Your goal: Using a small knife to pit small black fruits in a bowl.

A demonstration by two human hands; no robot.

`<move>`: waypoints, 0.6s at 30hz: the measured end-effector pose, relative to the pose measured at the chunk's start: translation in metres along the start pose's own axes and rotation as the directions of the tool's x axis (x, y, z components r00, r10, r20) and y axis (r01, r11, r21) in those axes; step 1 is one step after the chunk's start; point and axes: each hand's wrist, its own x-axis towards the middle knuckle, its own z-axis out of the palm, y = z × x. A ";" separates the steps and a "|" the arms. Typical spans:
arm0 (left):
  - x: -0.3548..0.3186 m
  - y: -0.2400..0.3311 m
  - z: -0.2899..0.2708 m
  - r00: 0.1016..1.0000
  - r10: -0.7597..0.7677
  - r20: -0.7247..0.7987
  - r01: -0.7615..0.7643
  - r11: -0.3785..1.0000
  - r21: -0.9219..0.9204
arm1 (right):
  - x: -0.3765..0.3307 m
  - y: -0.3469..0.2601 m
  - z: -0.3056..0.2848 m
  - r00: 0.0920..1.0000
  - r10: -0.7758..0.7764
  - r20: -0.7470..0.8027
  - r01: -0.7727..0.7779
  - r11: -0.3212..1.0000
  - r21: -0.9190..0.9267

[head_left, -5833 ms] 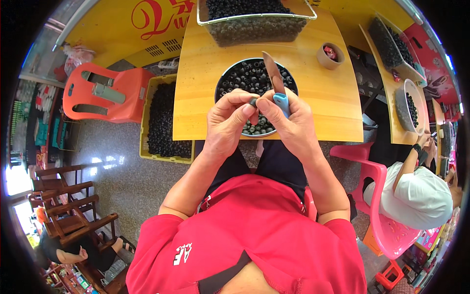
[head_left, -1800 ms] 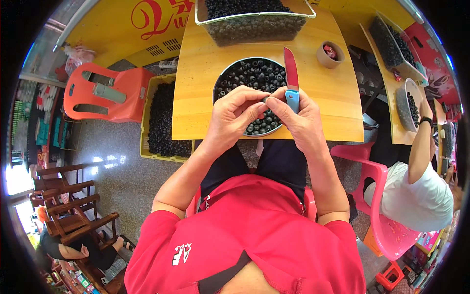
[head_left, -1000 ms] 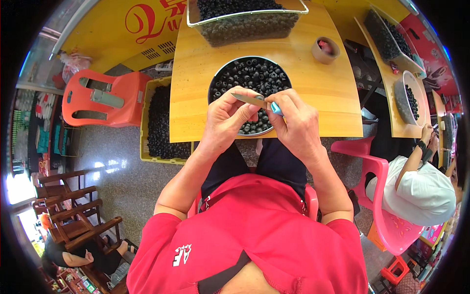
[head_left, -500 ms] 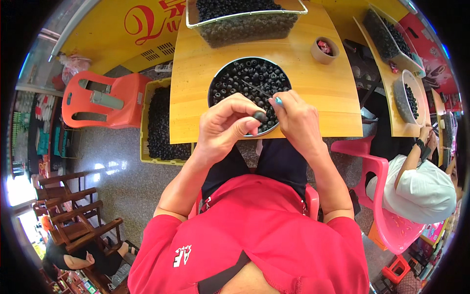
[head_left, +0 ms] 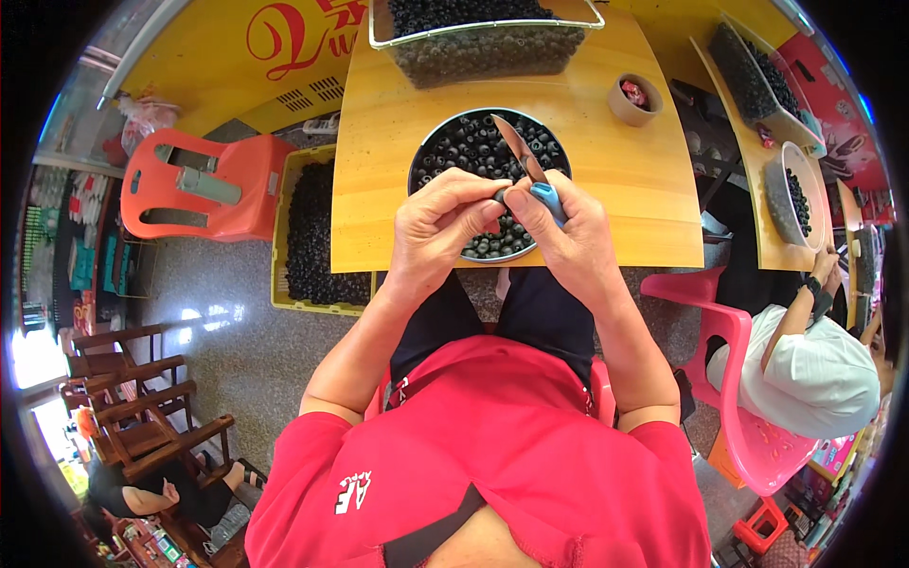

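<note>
My left hand (head_left: pixel 437 227) pinches a small, round black piece (head_left: pixel 500 195) between thumb and fingertips. A small knife (head_left: pixel 520 149) with a blue handle is gripped in my right hand (head_left: pixel 568 220), its blade pointing up and to the left. The right thumb touches or nearly touches the pinched piece. Both hands meet over the near side of a round bowl (head_left: pixel 411 173) full of similar black pieces (head_left: pixel 461 139), some showing pale openings. My hands hide part of the bowl. What kind of fruit or nut these are, I cannot tell.
A clear bin (head_left: pixel 488 55) of black pieces stands at the table's far side, with a small cup (head_left: pixel 617 106) to its right. On the left are a yellow crate (head_left: pixel 280 237) and an orange chair (head_left: pixel 248 194). Another person (head_left: pixel 810 364) sits at right beside a second table (head_left: pixel 753 185).
My right hand has turned, so the knife blade now stands up and shows its flat side. The right thumb has come against or close to the piece in my left hand.
</note>
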 end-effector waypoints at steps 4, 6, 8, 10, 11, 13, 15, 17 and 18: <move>-0.001 -0.001 -0.002 0.999 -0.002 0.048 0.005 0.999 -0.043 | 0.002 0.008 0.001 0.999 0.042 0.009 -0.043 0.993 0.108; -0.001 -0.001 -0.001 0.998 -0.053 0.025 0.055 0.995 -0.089 | 0.001 0.005 0.000 1.000 -0.018 -0.016 0.018 1.000 0.022; -0.002 -0.003 -0.002 0.995 -0.103 0.001 0.102 0.986 -0.134 | 0.000 0.004 -0.001 0.996 -0.081 -0.031 0.079 0.995 -0.063; -0.002 -0.009 -0.005 0.994 -0.106 -0.011 0.102 0.973 -0.205 | -0.001 0.005 -0.002 0.939 -0.343 0.004 0.314 0.854 -0.415; -0.002 -0.009 -0.005 0.994 -0.107 -0.013 0.102 0.973 -0.206 | -0.001 0.005 -0.002 0.939 -0.343 0.007 0.315 0.854 -0.414; -0.002 -0.009 -0.002 0.997 -0.077 -0.012 0.074 0.981 -0.180 | -0.003 0.006 -0.003 0.903 -0.427 0.049 0.388 0.761 -0.520; -0.002 -0.008 0.000 0.997 -0.079 -0.009 0.076 0.980 -0.186 | -0.003 0.007 -0.005 0.899 -0.436 0.052 0.391 0.741 -0.546; -0.003 -0.007 0.000 0.997 -0.081 -0.008 0.078 0.978 -0.194 | -0.003 0.007 -0.005 0.894 -0.444 0.057 0.393 0.719 -0.573; -0.003 -0.007 0.000 0.996 -0.092 -0.006 0.090 0.979 -0.183 | -0.002 0.006 -0.006 0.895 -0.441 0.061 0.389 0.708 -0.589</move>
